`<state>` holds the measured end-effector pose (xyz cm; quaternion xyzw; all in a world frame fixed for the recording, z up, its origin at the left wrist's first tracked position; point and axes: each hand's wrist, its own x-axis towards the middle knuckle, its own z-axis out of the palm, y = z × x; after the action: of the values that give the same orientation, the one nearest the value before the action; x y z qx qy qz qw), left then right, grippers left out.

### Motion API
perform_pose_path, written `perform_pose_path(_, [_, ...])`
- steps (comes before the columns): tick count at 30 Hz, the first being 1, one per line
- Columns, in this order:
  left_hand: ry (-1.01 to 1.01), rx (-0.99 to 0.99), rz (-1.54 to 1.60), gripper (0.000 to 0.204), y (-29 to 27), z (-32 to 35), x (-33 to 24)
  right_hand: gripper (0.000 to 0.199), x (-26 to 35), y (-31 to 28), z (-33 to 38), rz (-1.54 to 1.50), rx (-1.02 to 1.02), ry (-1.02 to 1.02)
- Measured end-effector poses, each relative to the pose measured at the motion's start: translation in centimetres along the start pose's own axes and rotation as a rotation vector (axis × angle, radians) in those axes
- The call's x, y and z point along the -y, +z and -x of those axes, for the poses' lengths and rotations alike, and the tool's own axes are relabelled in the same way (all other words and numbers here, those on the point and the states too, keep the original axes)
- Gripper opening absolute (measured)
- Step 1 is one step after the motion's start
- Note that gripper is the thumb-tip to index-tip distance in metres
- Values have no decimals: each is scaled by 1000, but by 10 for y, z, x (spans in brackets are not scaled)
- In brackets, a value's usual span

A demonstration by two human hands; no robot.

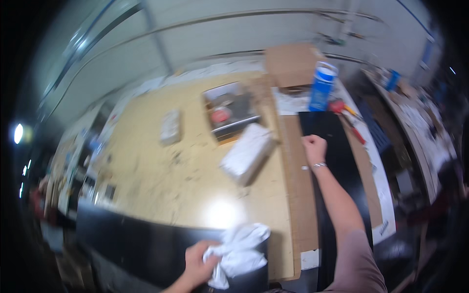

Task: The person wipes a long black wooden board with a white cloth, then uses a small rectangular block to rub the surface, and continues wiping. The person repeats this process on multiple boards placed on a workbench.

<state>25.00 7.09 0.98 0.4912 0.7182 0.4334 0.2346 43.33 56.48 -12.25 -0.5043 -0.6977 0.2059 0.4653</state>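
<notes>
Wht cloth (244, 250) — gripped, rt of L hand (199, 260)

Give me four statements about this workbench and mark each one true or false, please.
1. The left hand holds a crumpled white cloth. True.
2. The blue cylinder lies on its side. False: the blue cylinder stands upright.
3. An open box has something red inside. True.
4. The right hand grips the blue cylinder. False: the right hand is apart from it, over the black panel.
</notes>
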Motion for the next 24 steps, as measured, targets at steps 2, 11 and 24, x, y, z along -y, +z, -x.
perform_pose_path(2, [-245, -244, 178, 22, -25, 0, 10, 9, 39, -7, 32, -156, 211, -37])
perform_pose_path(11, [333, 79, -565, 62, -60, 51, -34, 42, 188, -92, 168, -244, 947, -170])
perform_pose_path(24, [174, -176, -854, 54, -186, 80, 114, 58, 250, -106, 267, 410, 815, -595])
